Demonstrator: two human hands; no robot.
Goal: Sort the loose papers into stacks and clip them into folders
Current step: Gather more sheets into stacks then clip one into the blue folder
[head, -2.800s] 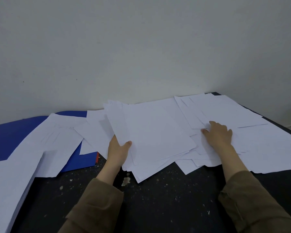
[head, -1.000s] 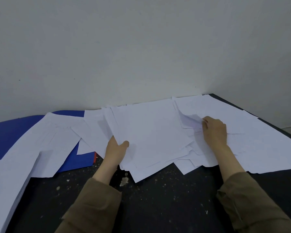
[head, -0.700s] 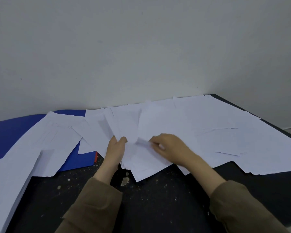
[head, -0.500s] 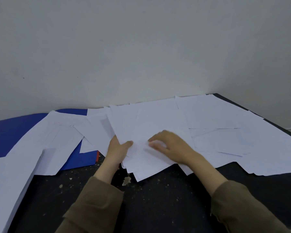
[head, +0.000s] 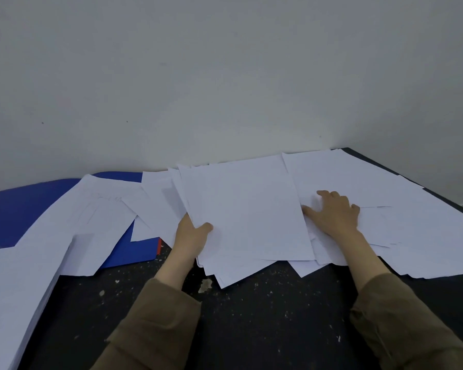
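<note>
While left hand [head: 190, 233] pinches stack [head: 246, 214] at frame centre, thumb on top, right hand [head: 334, 214] lies spread flat on loose papers [head: 412, 225], centre right; blue folder [head: 24, 206] left.

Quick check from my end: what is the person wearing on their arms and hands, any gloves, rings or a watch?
Both arms are in loose olive-brown long sleeves ending just short of the wrists: left sleeve, right sleeve. The left hand and right hand are bare, with no gloves. No ring or watch shows.
</note>
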